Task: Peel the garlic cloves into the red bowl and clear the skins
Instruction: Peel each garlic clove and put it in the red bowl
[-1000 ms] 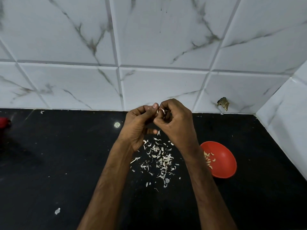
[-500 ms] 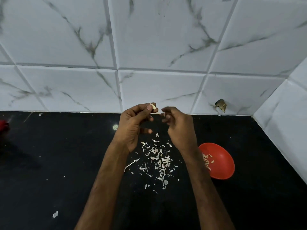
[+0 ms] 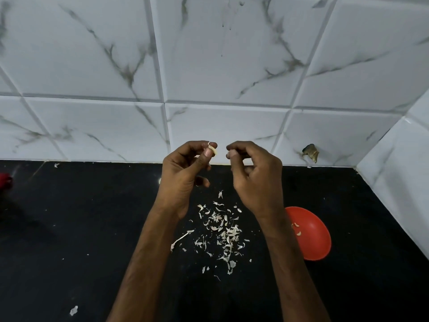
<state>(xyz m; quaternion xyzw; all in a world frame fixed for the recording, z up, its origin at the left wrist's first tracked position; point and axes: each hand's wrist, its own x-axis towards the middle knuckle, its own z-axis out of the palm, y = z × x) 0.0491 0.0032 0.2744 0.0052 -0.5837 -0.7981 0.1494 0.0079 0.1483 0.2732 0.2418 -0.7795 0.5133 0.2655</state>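
Observation:
My left hand pinches a small pale garlic clove between thumb and fingertips, held up in front of the wall tiles. A short gap to its right, my right hand has its fingers curled with thumb and forefinger pressed together; I cannot see anything in that pinch. Below both hands a scatter of white garlic skins lies on the black counter. The red bowl sits at the right, partly behind my right forearm, with a few peeled cloves inside.
White marbled wall tiles rise behind the counter and a side wall closes the right. A red object pokes in at the left edge. Stray skin bits lie at the front left. A dark chip marks the wall.
My hands were joined on the clove a second ago; they have drawn apart, the left keeping the clove and the right moving off to the right.

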